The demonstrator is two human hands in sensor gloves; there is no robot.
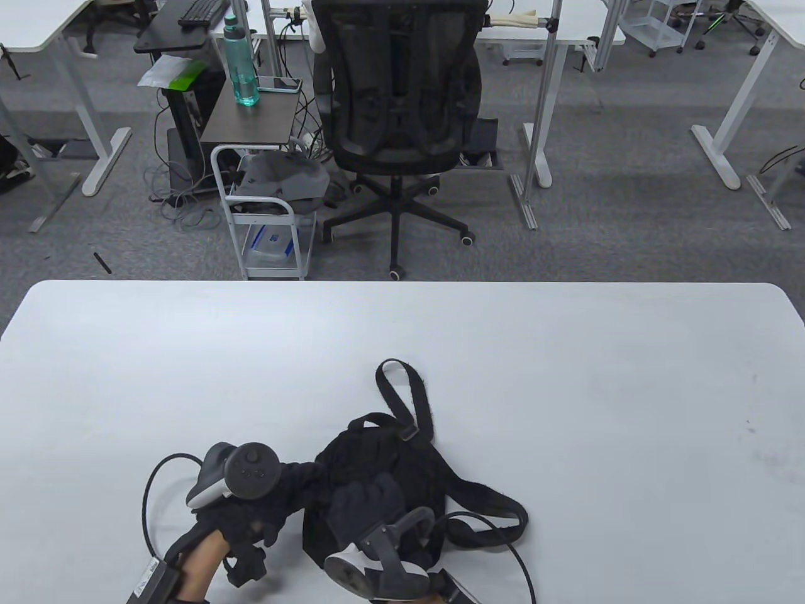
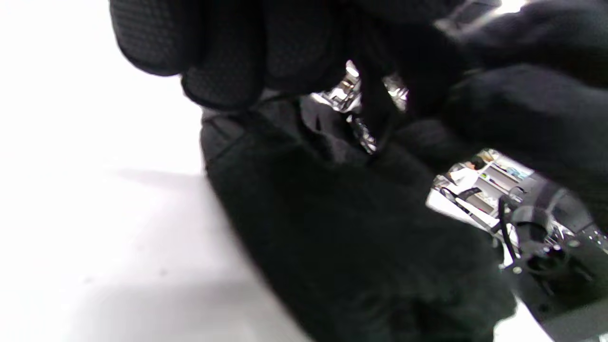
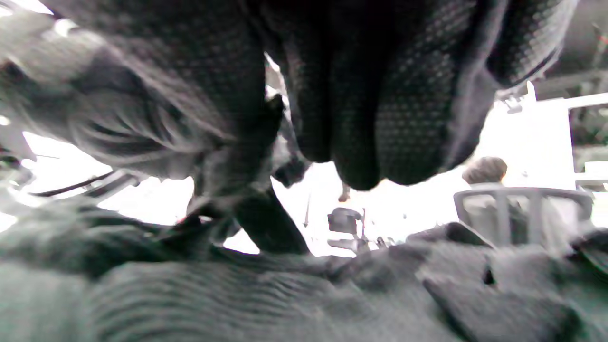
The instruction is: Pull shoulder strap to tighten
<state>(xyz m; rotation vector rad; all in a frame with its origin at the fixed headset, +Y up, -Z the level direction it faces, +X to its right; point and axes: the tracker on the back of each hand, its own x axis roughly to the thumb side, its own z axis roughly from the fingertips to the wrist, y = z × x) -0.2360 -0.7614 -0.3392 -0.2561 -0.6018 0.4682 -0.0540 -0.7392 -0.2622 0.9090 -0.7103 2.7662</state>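
Table view showed a black backpack [image 1: 377,478] lying on the white table [image 1: 566,390], directly under the right hand [image 1: 368,503] and just to the right of the left hand [image 1: 251,497]. The right hand rested palm-down on the bag's body, fingers spread over the fabric; whether they pinched any cloth could not be told. The left hand lay against the bag's left edge, its fingers reaching into the dark fabric there. One shoulder strap [image 1: 484,497] looped out on the table to the right of the right hand, and another strap [image 1: 405,396] with a buckle arced away beyond both hands, on the far side of the bag.

Left wrist view, blurred, showed the gloved fingers [image 2: 223,57] curled closed at the top edge, with a narrow dark band [image 2: 375,109] running down between them and the bag's fabric [image 2: 342,228]; it looked pinched in that hand, though black on black made the contact hard to confirm.

Right wrist view showed the right fingers [image 3: 361,118] hanging together, close above the ribbed grey-looking cloth of the bag [image 3: 266,299], not visibly closed round anything.

Beyond the table, past both hands, stood a black office chair [image 1: 399,113] and a white cart [image 1: 264,214].
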